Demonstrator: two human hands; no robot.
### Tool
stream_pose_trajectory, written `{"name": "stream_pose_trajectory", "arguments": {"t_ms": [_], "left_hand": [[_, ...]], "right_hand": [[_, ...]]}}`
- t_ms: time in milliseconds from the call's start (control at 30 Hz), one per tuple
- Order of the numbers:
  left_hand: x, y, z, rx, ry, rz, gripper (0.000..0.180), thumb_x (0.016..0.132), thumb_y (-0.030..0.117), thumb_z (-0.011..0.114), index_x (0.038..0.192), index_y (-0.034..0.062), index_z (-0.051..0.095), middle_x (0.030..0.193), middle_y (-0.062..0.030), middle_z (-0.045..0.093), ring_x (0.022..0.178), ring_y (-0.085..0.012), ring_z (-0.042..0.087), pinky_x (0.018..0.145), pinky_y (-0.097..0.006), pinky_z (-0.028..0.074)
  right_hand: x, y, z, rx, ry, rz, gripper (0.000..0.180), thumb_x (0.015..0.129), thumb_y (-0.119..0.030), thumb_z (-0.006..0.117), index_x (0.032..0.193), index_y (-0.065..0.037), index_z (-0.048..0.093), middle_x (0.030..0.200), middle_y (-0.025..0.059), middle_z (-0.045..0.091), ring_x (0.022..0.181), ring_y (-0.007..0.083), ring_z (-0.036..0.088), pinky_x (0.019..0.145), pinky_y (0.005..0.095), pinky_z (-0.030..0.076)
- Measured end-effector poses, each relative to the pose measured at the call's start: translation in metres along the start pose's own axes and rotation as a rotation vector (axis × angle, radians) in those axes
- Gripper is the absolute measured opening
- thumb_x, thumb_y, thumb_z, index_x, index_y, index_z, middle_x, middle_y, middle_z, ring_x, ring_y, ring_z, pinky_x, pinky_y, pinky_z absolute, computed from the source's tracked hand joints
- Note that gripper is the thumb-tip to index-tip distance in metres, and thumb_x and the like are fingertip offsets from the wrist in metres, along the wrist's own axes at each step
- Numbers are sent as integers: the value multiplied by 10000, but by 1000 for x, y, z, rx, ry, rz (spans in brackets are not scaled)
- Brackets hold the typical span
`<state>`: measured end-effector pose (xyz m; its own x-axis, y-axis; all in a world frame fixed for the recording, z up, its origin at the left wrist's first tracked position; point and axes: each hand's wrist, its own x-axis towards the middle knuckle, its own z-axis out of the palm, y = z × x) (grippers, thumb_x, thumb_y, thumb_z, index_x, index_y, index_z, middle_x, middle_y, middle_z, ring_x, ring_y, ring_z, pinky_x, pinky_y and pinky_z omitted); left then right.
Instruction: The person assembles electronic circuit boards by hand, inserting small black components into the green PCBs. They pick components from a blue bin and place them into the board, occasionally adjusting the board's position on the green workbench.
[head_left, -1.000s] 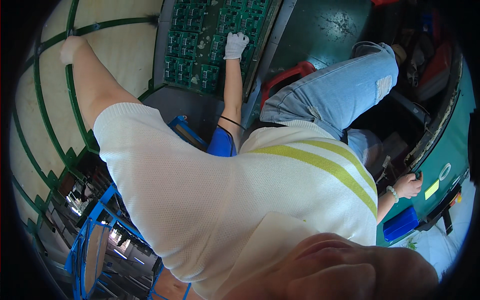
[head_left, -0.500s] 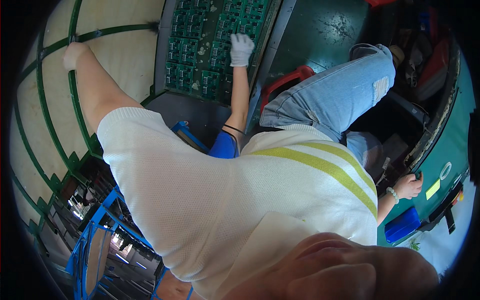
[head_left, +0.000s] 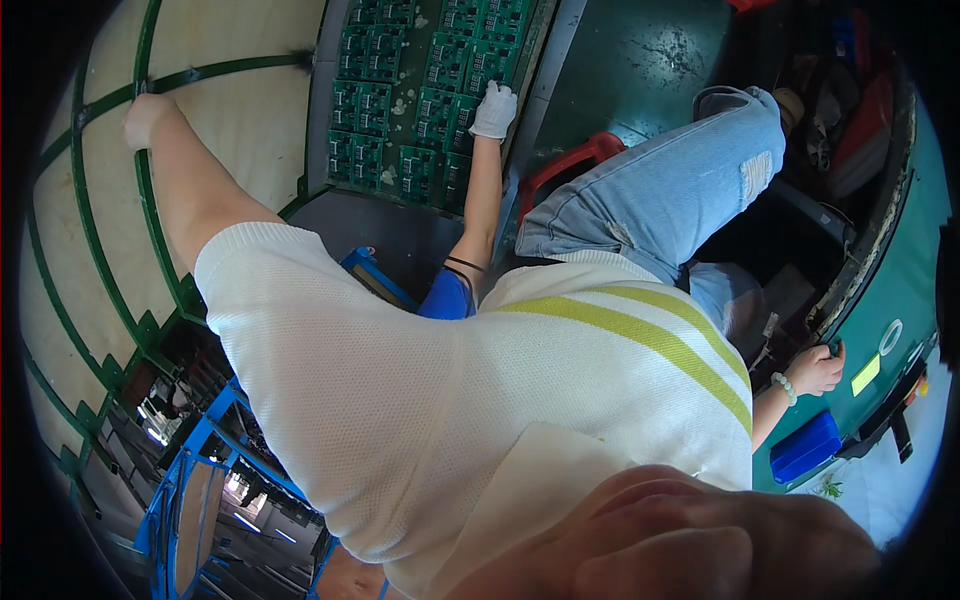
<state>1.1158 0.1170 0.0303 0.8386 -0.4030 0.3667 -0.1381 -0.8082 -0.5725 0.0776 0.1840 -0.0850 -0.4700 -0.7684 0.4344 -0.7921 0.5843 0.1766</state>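
My left hand [head_left: 148, 120], at the far left, is closed on an upright green metal bar [head_left: 146, 180] of a frame; its fingers are mostly hidden. At the right, my right hand [head_left: 818, 370], with a bead bracelet [head_left: 785, 388] at the wrist, rests on the edge of a green tabletop [head_left: 868, 310]. Its fingers are loosely bent and apart, and I see nothing held in them. Near it lie a pale ring [head_left: 891, 337], a yellow slip [head_left: 866, 375] and a blue box [head_left: 806, 447].
A co-worker's white-gloved hand [head_left: 494, 110] lies over rows of green circuit boards [head_left: 440, 115] at the top. Pale panels [head_left: 215, 90] fill the frame at left. A red stool [head_left: 575, 158] stands near the jeans-clad leg [head_left: 670, 180]. Blue racks [head_left: 190, 500] are at lower left.
The co-worker's gloved hand has shifted slightly right and down over the circuit boards. Both of my hands have stayed in place.
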Motion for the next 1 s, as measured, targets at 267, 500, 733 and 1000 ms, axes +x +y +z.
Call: {"name": "stream_pose_trajectory", "arguments": {"t_ms": [267, 500, 733, 1000], "left_hand": [[-6, 1, -3, 14, 24, 13, 317, 912, 252, 503, 1131, 129, 698, 1219, -111, 643, 1148, -290, 601, 883, -451, 507], [-10, 3, -9, 27, -3, 11, 327, 927, 276, 482, 1134, 142, 697, 1216, -97, 645, 1134, -276, 613, 885, -408, 517], [-8, 2, -8, 9, -5, 14, 316, 914, 257, 502, 1124, 128, 700, 1203, -107, 653, 1131, -290, 613, 864, -439, 519], [-6, 3, -4, 22, -10, 10, 314, 922, 254, 498, 1130, 128, 698, 1215, -110, 646, 1135, -286, 612, 878, -432, 517]], "right_hand": [[0, 1, 1, -11, 1, -9, 356, 845, -258, 457, 1144, -251, 651, 1111, 102, 596, 1021, 337, 528, 810, 519, 434], [0, 1, 0, 0, 6, -2, 355, 846, -258, 458, 1145, -247, 648, 1114, 108, 595, 1020, 342, 528, 811, 519, 434], [-2, 0, -2, -15, 5, -6, 365, 851, -265, 460, 1173, -246, 632, 1125, 122, 588, 1027, 349, 525, 815, 525, 430], [-2, 2, 0, -14, 26, -14, 360, 850, -266, 458, 1162, -256, 637, 1127, 116, 589, 1019, 351, 530, 801, 530, 438]]}}
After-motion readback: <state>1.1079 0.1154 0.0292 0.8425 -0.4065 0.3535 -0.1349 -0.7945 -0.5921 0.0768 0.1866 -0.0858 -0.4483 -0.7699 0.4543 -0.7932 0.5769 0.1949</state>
